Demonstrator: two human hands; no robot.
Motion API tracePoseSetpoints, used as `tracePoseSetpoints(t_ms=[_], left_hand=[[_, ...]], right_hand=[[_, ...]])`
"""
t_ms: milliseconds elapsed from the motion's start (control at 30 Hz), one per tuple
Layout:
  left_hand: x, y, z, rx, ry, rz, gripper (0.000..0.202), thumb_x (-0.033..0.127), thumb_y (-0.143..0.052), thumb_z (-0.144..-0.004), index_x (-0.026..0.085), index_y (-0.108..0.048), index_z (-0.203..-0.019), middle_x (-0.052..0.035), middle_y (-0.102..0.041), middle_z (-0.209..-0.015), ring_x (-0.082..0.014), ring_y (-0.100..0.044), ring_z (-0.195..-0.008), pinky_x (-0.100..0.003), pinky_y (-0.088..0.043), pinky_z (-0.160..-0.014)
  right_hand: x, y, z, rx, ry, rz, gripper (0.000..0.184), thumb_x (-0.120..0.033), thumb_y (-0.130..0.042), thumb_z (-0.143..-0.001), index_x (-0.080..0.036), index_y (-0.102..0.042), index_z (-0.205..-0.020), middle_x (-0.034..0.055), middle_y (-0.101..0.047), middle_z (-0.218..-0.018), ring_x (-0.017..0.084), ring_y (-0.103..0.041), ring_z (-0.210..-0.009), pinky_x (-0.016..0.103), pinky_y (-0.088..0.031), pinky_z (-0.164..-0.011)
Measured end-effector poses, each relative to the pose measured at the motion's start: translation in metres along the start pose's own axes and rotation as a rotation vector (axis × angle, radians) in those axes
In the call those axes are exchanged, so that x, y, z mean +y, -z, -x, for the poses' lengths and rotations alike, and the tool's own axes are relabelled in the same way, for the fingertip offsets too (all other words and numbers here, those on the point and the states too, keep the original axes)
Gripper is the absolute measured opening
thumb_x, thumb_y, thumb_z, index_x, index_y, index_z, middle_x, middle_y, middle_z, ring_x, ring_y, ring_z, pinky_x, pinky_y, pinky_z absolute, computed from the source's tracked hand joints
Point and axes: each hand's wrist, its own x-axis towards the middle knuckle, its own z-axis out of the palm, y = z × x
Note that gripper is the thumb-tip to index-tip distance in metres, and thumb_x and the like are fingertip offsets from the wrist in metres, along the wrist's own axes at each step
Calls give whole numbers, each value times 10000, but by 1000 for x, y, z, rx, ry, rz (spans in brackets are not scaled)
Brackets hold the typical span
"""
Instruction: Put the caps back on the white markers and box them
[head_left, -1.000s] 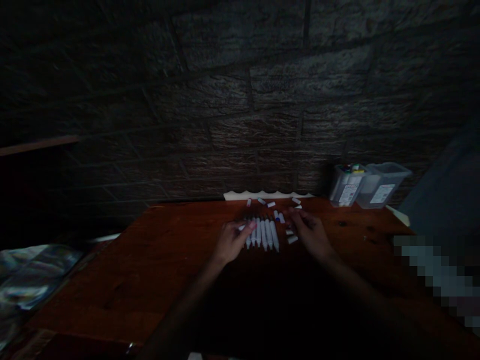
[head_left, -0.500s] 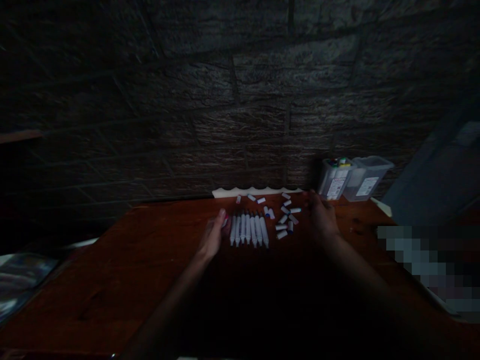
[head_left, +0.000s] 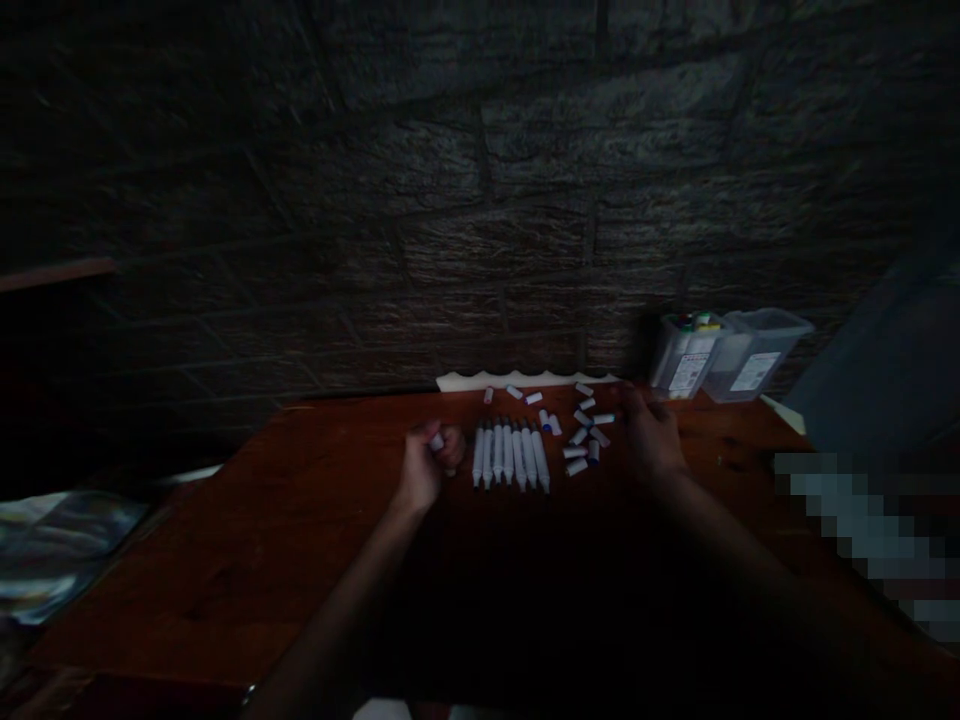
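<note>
A row of several white uncapped markers (head_left: 510, 455) lies side by side on the wooden table, tips pointing both to the wall and to me. Just left of the row, my left hand (head_left: 424, 465) is closed around a marker (head_left: 436, 442); its pale end shows above the fingers. Right of the row, several loose white caps (head_left: 577, 452) with coloured ends are scattered. My right hand (head_left: 651, 430) hovers beside these caps, in front of the clear boxes. Its fingers are curled, and the dimness hides whatever they may hold.
One clear plastic box (head_left: 686, 360) holds markers with coloured ends; another clear box (head_left: 754, 355) stands beside it. A white wavy-edged strip (head_left: 525, 381) runs along the stone-patterned wall (head_left: 480, 220). A shiny plastic packet (head_left: 71, 545) lies beyond the table's (head_left: 300, 520) left edge.
My left hand has drawn slightly left, away from the marker row, and its fingers have curled in around the marker. The right hand stays beside the caps. The whole view has shifted a little.
</note>
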Motion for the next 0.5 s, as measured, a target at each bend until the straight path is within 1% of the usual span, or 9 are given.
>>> tracePoseSetpoints(t_ms=[67,133,233,333,400,500], left_hand=[[3,-2,0,-11,-5,8,670,743,-508,-753,213,-298,-401,45,-181,-410,-68,-201,-391,-238,-203,-429],[4,-3,0,10,-6,34,719,797,-470,-777,209,-293,-404,48,-182,-411,-62,-205,-388,-233,-213,-426],[6,-1,-1,54,33,83,752,817,-413,-822,200,-309,-407,48,-191,-417,-60,-223,-383,-226,-228,-423],[10,1,-2,68,93,138,767,821,-345,-842,204,-310,-387,49,-173,-408,-62,-216,-366,-228,-224,-410],[12,2,-2,62,104,182,780,831,-283,-846,208,-310,-377,50,-159,-400,-66,-208,-359,-229,-230,-408],[13,5,-1,64,97,262,784,822,-224,-862,210,-316,-381,51,-150,-401,-70,-207,-356,-230,-246,-410]], right_hand=[[0,0,1,12,-14,13,578,-744,-656,-697,-180,-681,-819,-23,-521,-557,116,-452,-518,254,-335,-495],[1,0,1,26,-29,21,580,-744,-672,-688,-178,-686,-811,-3,-574,-594,127,-494,-550,256,-363,-512],[4,4,-2,6,1,108,535,-708,-656,-731,-179,-697,-793,45,-672,-701,162,-585,-638,273,-428,-580],[8,10,-7,-124,138,378,364,-542,-648,-804,-190,-741,-824,82,-748,-836,203,-661,-739,308,-471,-677],[9,13,-9,-193,208,571,259,-426,-642,-822,-204,-765,-873,84,-768,-883,210,-682,-741,314,-473,-683],[10,14,-9,-214,226,743,237,-366,-609,-847,-212,-774,-919,81,-778,-903,210,-701,-727,302,-476,-658]])
